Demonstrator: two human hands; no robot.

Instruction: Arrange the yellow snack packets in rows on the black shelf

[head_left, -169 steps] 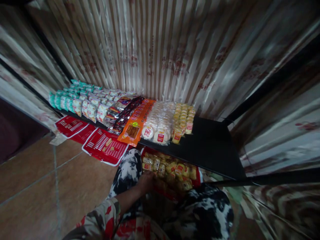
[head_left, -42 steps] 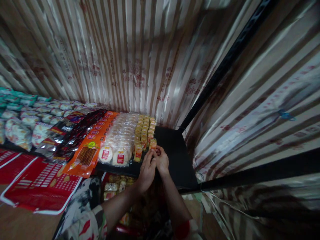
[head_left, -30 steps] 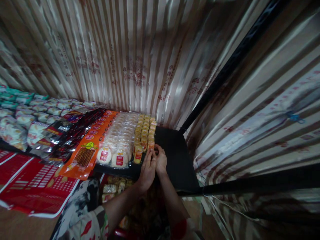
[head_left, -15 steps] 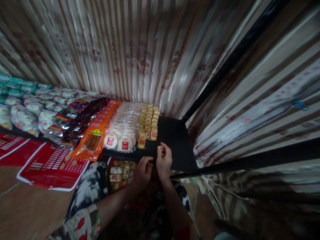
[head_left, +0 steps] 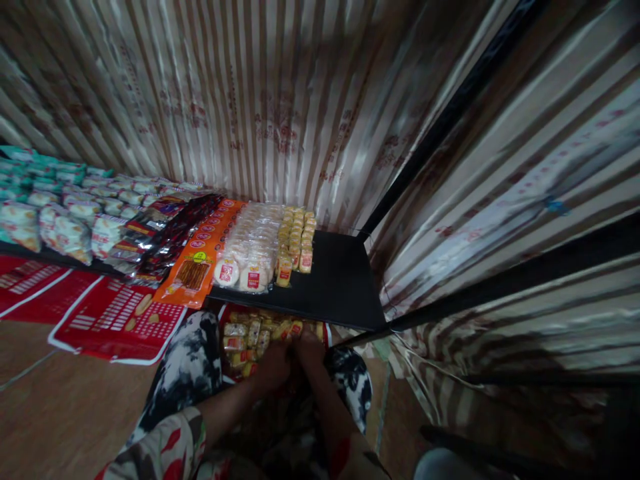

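The front edge of the black shelf passes just ahead of my hands, and its dark top stretches from the rows on it to the right-hand end, giving me room along that side. Lower down it is tighter: my left knee and right knee stand on either side of my arms. A black post slants up from the shelf's far right corner, a black rail runs off from the near one, and a striped curtain closes the back. From the left, the shelf bears green packs, white packs, dark packs, an orange bag, round crackers in clear film and rows of yellow packs. Red sheets with white edges show below it on the left. Between my knees, by the shelf edge, sits a red bag holding jumbled small snacks. My left hand and right hand are close together over it, with a red-labelled pack at the fingertips; they are too dark for me to tell whether either grips it.
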